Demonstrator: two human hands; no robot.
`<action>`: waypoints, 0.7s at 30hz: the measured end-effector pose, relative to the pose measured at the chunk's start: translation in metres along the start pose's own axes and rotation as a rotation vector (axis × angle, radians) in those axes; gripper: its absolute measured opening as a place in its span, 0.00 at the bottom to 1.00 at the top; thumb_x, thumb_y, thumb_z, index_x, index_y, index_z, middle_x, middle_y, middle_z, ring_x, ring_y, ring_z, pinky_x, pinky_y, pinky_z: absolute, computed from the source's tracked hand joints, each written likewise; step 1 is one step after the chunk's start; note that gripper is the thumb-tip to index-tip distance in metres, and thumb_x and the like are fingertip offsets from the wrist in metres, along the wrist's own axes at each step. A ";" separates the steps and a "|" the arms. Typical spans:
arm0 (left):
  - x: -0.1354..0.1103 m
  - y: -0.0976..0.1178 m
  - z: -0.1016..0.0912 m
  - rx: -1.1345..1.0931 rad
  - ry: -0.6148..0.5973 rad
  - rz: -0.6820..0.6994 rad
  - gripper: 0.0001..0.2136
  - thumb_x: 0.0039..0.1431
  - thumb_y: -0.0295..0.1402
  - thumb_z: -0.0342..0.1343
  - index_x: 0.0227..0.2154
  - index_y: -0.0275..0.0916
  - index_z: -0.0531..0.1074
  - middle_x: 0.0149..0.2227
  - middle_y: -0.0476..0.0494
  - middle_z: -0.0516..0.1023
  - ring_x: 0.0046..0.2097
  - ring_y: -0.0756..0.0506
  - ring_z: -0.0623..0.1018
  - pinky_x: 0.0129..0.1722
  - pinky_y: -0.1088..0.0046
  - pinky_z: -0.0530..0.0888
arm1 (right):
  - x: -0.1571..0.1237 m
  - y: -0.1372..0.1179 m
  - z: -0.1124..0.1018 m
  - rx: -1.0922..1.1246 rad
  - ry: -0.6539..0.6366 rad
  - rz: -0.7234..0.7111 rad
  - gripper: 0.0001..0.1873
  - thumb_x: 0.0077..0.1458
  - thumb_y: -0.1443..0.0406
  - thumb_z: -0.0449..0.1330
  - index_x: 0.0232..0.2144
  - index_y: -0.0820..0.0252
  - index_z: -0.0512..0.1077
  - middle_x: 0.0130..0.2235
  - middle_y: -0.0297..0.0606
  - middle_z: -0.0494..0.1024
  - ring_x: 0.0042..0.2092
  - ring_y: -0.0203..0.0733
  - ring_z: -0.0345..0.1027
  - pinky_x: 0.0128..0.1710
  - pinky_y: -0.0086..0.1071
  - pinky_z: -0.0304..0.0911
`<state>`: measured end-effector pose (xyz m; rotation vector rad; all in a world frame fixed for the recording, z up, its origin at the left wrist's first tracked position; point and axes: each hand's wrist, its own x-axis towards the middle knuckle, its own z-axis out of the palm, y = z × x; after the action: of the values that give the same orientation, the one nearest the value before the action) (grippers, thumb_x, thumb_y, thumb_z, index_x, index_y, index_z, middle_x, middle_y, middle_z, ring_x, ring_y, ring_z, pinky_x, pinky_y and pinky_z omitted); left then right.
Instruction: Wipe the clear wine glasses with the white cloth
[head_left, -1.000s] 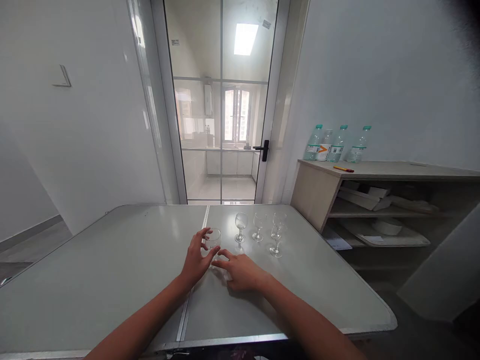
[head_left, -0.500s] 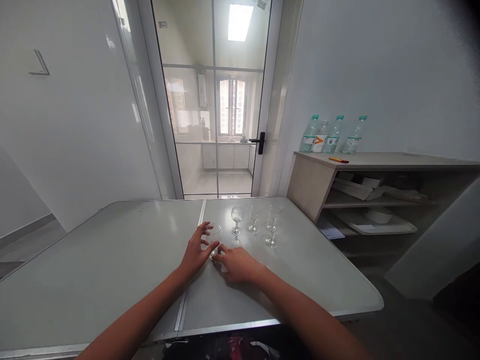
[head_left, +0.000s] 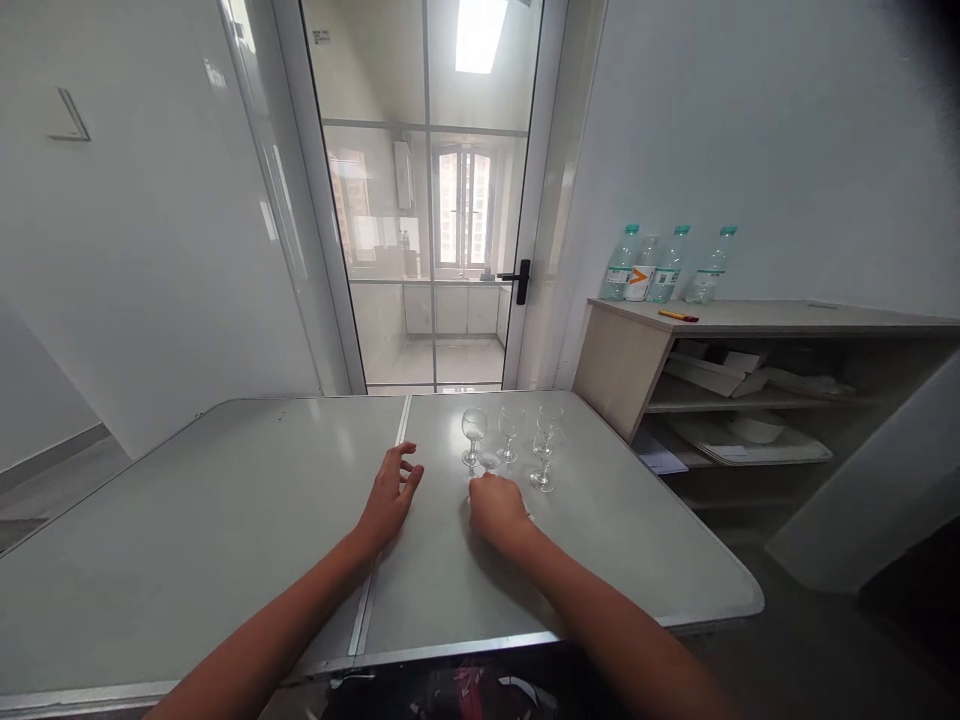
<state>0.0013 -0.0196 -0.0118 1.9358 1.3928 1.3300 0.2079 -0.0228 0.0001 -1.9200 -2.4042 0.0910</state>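
My right hand (head_left: 499, 508) is closed on a small stemmed glass (head_left: 490, 461), whose rim shows just above the knuckles; its stem and foot are hidden by the hand. A bit of something pale peeks out at that hand's right side, too small to name. My left hand (head_left: 390, 493) hovers over the table seam with fingers curved apart and nothing between them. Beyond the right hand, other clear stemmed glasses stand upright: one at the left (head_left: 474, 436), one in the middle (head_left: 511, 434), one at the back right (head_left: 550, 420) and one nearer (head_left: 542, 472), overlapping in view.
The grey table (head_left: 247, 540) has a metal seam across it and a metal front edge. Past its far edge is a glass door (head_left: 427, 200) with a black handle. At the right, a shelf unit (head_left: 626, 365) carries several plastic bottles (head_left: 664, 275) and an orange-yellow pen-like object (head_left: 679, 316).
My right hand has moved right with the glass, toward the other glasses. My left hand has let go of that glass and stays near the seam.
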 end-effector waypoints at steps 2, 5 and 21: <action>0.000 -0.001 0.000 0.006 -0.006 0.007 0.17 0.69 0.47 0.47 0.54 0.45 0.65 0.56 0.39 0.69 0.48 0.44 0.75 0.46 0.62 0.75 | 0.003 0.005 -0.001 0.005 0.002 0.050 0.13 0.49 0.72 0.64 0.39 0.67 0.80 0.41 0.59 0.81 0.41 0.54 0.79 0.39 0.36 0.68; 0.001 -0.002 0.000 0.017 -0.012 0.006 0.17 0.69 0.47 0.47 0.53 0.44 0.65 0.55 0.40 0.69 0.47 0.44 0.75 0.46 0.63 0.75 | 0.005 0.010 -0.003 0.016 0.002 0.106 0.14 0.48 0.69 0.66 0.40 0.66 0.80 0.41 0.59 0.81 0.42 0.54 0.79 0.39 0.36 0.68; 0.000 0.000 -0.001 0.041 -0.043 -0.027 0.17 0.70 0.48 0.45 0.53 0.45 0.65 0.55 0.41 0.68 0.47 0.44 0.74 0.46 0.64 0.75 | 0.004 0.011 -0.009 0.039 -0.046 0.136 0.13 0.50 0.73 0.64 0.40 0.67 0.80 0.43 0.57 0.81 0.44 0.51 0.79 0.40 0.32 0.69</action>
<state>0.0004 -0.0201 -0.0109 1.9529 1.4315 1.2494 0.2185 -0.0159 0.0083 -2.0842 -2.2788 0.1902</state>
